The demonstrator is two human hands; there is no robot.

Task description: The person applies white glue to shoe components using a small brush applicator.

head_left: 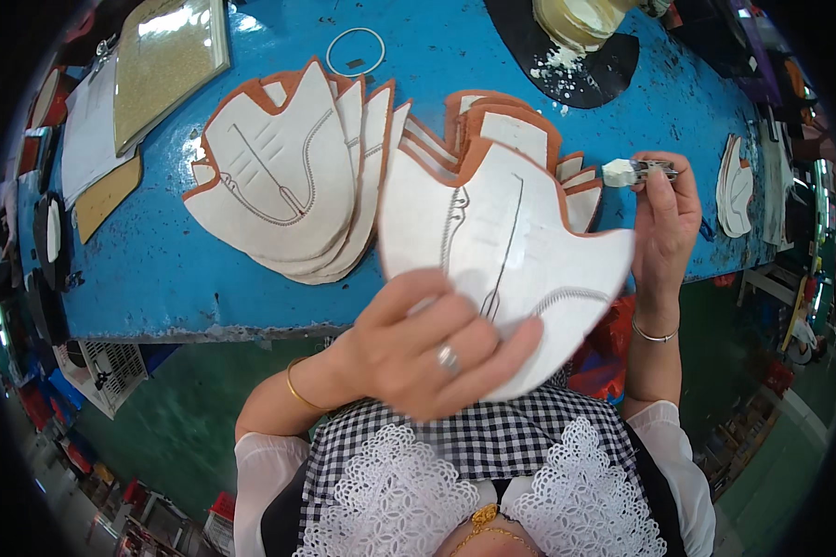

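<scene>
My left hand (446,353), a ring on one finger, grips a cream-white stitched shoe upper (520,251) by its lower side. The upper is tilted over the table's front edge; its rim is orange-brown. Between the fingers and thumb of my right hand (664,204) is a small metal holder (658,172) with a white, blocky tip (620,173). That tip is just off the right side of the upper, apart from it. To the left lies a fanned stack of similar uppers (274,176). Behind the held upper, more orange-edged pieces (511,130) are partly hidden.
A yellowish tub (576,20) of white paste stands on a dark mat (613,70) at the back right. A pale ring (356,51) lies on the blue table (204,297). Papers and a gold folder (172,70) are far left; another piece (735,190) lies far right.
</scene>
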